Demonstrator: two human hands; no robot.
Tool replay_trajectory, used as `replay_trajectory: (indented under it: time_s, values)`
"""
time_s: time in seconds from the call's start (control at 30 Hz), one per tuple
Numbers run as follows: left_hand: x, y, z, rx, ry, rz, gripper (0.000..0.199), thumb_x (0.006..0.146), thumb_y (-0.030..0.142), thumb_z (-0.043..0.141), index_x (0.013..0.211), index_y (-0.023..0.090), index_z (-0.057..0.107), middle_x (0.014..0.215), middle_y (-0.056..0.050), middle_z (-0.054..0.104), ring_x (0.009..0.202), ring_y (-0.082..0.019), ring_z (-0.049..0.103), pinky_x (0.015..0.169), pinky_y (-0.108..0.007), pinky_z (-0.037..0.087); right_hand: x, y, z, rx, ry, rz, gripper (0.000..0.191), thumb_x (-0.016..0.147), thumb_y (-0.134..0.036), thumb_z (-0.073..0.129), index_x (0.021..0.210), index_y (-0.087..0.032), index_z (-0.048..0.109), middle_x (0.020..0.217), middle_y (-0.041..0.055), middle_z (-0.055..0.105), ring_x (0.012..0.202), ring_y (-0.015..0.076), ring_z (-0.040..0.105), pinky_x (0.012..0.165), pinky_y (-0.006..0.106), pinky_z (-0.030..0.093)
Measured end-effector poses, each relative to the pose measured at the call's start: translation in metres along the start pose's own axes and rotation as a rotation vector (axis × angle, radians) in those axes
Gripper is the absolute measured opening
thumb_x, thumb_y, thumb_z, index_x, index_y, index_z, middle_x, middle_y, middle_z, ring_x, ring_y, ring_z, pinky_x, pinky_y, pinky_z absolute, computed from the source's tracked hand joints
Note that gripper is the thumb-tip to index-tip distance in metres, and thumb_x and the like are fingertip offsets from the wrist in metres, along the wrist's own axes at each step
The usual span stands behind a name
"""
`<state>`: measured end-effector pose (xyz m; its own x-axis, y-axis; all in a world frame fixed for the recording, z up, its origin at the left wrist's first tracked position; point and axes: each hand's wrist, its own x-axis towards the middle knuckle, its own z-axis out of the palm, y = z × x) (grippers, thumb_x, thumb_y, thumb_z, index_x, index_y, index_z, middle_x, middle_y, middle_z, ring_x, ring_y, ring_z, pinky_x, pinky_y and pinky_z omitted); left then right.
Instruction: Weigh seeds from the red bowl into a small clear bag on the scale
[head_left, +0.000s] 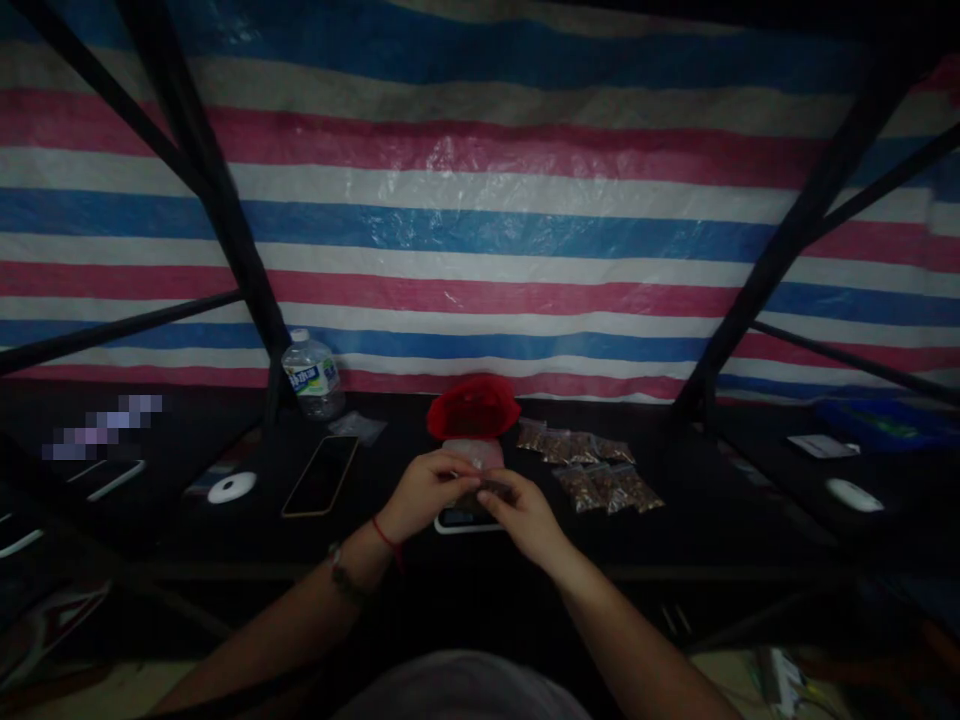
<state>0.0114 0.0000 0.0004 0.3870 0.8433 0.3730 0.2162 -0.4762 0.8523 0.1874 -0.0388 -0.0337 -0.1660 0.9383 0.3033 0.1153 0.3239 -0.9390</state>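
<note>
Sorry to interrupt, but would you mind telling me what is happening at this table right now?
A person holds a small packet between both hands, the left hand and right hand pinching it above a small scale. Behind it sits a red bowl. More filled packets lie in rows to the right. A phone and a water bottle lie to the left on the dark table.

Phone [321,476] left of scale [465,519]; bottle [313,375] behind phone; packets [592,470] right, possibly overlapping.
</note>
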Motion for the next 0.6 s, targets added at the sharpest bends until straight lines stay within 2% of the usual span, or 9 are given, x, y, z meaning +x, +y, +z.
replay_trajectory:
  time_s: [0.07,0.23,0.33,0.43,0.5,0.6]
  values:
    - [0.002,0.002,0.007,0.007,-0.044,-0.011,0.019,0.074,0.034,0.069,0.074,0.015,0.073,0.077,-0.006,0.071,0.071,-0.016,0.065,0.065,-0.025,0.051,-0.002,0.005,-0.002,-0.008,0.022,-0.003,0.032,0.085,-0.045,0.057,0.098,-0.019,0.07,0.098,0.0081,0.072,0.091,0.0219,0.067,0.086,0.036,0.051]
    - [0.006,0.002,0.019,0.056,-0.055,-0.036,0.02,0.075,0.035,0.068,0.073,0.015,0.074,0.073,-0.006,0.071,0.068,-0.016,0.064,0.062,-0.024,0.049,-0.009,0.009,-0.009,-0.039,0.141,-0.001,0.039,0.088,-0.05,0.052,0.098,-0.019,0.073,0.1,0.0091,0.073,0.097,0.0255,0.066,0.09,0.041,0.049]
    - [0.009,-0.001,0.015,0.07,-0.089,-0.034,0.023,0.078,0.035,0.064,0.077,0.015,0.075,0.076,-0.007,0.072,0.07,-0.017,0.064,0.064,-0.025,0.05,-0.008,0.017,-0.014,-0.044,0.154,0.007,0.039,0.088,-0.051,0.051,0.099,-0.02,0.073,0.101,0.0085,0.073,0.097,0.0258,0.066,0.091,0.042,0.049]
    - [0.006,-0.011,-0.017,0.03,-0.177,-0.048,0.031,0.084,0.04,0.055,0.09,0.017,0.074,0.086,-0.007,0.073,0.076,-0.017,0.065,0.068,-0.026,0.052,-0.005,0.031,-0.032,-0.062,0.242,0.047,0.044,0.087,-0.055,0.05,0.098,-0.019,0.073,0.099,0.0086,0.073,0.094,0.0265,0.066,0.089,0.043,0.049]
    - [-0.004,-0.021,-0.054,0.039,-0.226,-0.121,0.037,0.086,0.045,0.05,0.09,0.017,0.075,0.08,-0.007,0.073,0.066,-0.015,0.063,0.062,-0.025,0.051,-0.002,0.042,-0.051,-0.099,0.347,0.072,0.047,0.086,-0.057,0.05,0.098,-0.017,0.072,0.099,0.0093,0.073,0.095,0.0273,0.065,0.09,0.043,0.048]
    - [-0.037,-0.036,-0.113,0.112,-0.155,-0.307,0.039,0.083,0.049,0.051,0.084,0.019,0.075,0.079,-0.008,0.073,0.058,-0.015,0.06,0.055,-0.025,0.05,0.005,0.061,-0.083,-0.247,0.498,0.106,0.049,0.086,-0.056,0.047,0.095,-0.014,0.07,0.095,0.0115,0.072,0.092,0.0282,0.065,0.088,0.042,0.048]
